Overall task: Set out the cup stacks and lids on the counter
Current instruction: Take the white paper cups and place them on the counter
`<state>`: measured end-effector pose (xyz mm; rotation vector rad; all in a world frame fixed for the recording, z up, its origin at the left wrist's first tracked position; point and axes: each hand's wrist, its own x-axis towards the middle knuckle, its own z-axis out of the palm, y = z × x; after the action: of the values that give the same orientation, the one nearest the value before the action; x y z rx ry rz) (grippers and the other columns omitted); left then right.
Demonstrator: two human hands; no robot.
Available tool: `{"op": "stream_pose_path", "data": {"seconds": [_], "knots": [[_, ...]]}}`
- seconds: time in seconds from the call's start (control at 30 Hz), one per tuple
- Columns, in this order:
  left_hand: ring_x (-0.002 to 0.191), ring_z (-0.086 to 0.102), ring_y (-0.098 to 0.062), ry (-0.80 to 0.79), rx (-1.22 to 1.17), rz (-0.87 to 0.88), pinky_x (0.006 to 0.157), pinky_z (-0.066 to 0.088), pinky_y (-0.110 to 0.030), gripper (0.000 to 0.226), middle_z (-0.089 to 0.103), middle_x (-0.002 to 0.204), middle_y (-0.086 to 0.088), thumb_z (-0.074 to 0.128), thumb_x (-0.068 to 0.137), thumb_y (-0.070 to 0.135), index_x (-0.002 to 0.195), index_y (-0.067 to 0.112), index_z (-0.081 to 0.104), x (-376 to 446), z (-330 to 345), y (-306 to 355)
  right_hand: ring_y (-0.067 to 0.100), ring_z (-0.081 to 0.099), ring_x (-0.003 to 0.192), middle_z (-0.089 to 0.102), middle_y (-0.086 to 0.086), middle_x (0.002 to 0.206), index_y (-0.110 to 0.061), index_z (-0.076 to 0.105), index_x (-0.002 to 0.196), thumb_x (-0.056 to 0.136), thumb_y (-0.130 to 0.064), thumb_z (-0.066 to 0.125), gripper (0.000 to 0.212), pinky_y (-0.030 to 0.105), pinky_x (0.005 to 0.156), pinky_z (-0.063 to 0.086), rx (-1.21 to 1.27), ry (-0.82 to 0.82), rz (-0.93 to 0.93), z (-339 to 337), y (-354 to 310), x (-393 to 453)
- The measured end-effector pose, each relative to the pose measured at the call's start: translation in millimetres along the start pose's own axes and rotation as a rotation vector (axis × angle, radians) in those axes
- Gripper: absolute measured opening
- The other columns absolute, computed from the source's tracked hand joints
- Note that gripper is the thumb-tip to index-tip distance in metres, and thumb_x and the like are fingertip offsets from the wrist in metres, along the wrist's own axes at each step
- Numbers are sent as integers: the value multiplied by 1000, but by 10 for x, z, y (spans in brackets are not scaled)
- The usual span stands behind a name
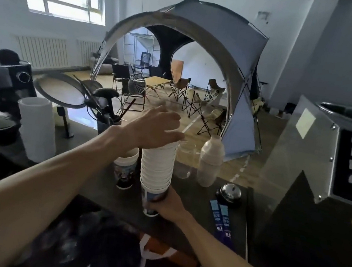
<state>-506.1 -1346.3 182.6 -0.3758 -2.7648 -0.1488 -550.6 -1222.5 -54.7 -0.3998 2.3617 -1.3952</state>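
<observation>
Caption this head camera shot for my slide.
Both hands steady a tall cup stack on the counter: left hand on top, right hand at its base.

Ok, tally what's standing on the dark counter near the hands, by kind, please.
Paper cup stacks: 2 (held stack, shorter stack)
Clear glass: 1
White shaker bottle: 1
Call bell: 1
Blue sachets: 2
Total: 7

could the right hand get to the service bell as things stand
Probably yes, once it lets go: the right hand grips the base of the cup stack, and the counter between it and the service bell looks bare.
</observation>
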Motion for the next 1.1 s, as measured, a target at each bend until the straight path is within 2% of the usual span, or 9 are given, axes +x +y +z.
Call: {"op": "stream_pose_path", "data": {"seconds": [0.13, 0.23, 0.3, 0.4, 0.5, 0.6, 0.67, 0.8, 1.1], "knots": [[126, 51, -25, 31, 86, 107, 108, 32, -36, 52, 61, 133, 1, 44, 97, 55, 111, 13, 71, -19, -23, 82, 2, 62, 110, 67, -16, 121, -32, 55, 129, 52, -38, 93, 86, 26, 92, 54, 25, 24, -58, -33, 18, -124], [120, 52, -25, -21, 166, 140, 106, 36, -40, 73, 61, 131, 1, 20, 89, 68, 104, 18, 70, -20, -109, 304, 0, 62, 112, 66, -17, 122, -32, 55, 130, 53, -37, 93, 86, 18, 89, 52, 37, 44, -95, -121, 88, -288], [118, 52, -24, -34, 173, 143, 105, 38, -45, 71, 60, 130, 3, 14, 84, 76, 97, 28, 64, -31, -145, 507, -3, 61, 111, 66, -19, 122, -33, 55, 130, 55, -36, 93, 84, 16, 88, 51, 39, 62, -125, -228, 148, -484], [112, 53, -22, -83, 104, 99, 101, 41, -50, 50, 56, 123, 7, 21, 74, 90, 89, 45, 40, -78, -171, 838, -7, 61, 109, 67, -18, 121, -30, 57, 129, 57, -30, 92, 80, 16, 89, 51, 46, 85, -152, -476, 288, -860], [112, 53, -20, -89, 26, 152, 98, 44, -49, 58, 54, 123, 7, 39, 72, 78, 111, 36, 49, -187, -185, 1432, -7, 61, 108, 67, -19, 120, -33, 57, 130, 60, -31, 90, 77, 16, 90, 52, 13, 85, -143, -792, 526, -1333], [111, 50, -17, -72, -73, 271, 98, 42, -43, 49, 54, 117, 8, 52, 79, 64, 114, 30, 53, -365, -192, 2232, -5, 66, 101, 71, -19, 111, -36, 61, 122, 56, -35, 88, 72, 29, 87, 58, -10, 133, -102, -1192, 893, -1941], [107, 51, -14, -74, -139, 345, 97, 42, -38, 38, 55, 113, 9, 60, 83, 54, 110, 28, 57, -481, -148, 2821, -6, 67, 92, 73, -16, 102, -31, 65, 115, 53, -31, 87, 66, 26, 79, 59, 9, 186, -77, -1511, 1156, -2506], [100, 56, -12, -55, -218, 492, 91, 48, -40, 39, 59, 108, 12, 52, 79, 60, 105, 31, 58, -685, -51, 4200, 4, 70, 81, 75, -5, 92, -21, 66, 110, 60, -13, 84, 54, 20, 64, 54, 53, 238, -32, -2194, 1690, -3796], [97, 55, -9, -52, -357, 843, 85, 45, -31, 37, 61, 111, 11, 57, 88, 52, 116, 28, 62, -896, 48, 7546, -5, 65, 97, 70, -19, 105, -39, 59, 118, 57, -34, 86, 67, 16, 78, 53, 45, 643, 195, -3754, 2964, -6540]]}}
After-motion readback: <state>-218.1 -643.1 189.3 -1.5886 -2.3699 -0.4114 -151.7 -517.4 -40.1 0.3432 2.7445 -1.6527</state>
